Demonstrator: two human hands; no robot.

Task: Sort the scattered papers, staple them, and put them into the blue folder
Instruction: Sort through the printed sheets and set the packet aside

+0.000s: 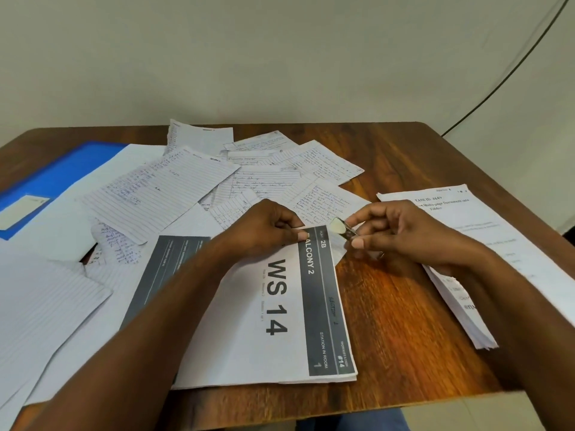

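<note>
Two hands are working over one wooden table. The left hand is pinching the far corner of the printed "WS 14" stack with curled fingers. The right hand is gripping one small metal stapler between thumb and fingers, just beside that corner. About eight handwritten lined sheets are lying scattered and overlapping behind. One blue folder is lying at far left, partly under papers. One typed stack is lying at right, under the right wrist.
</note>
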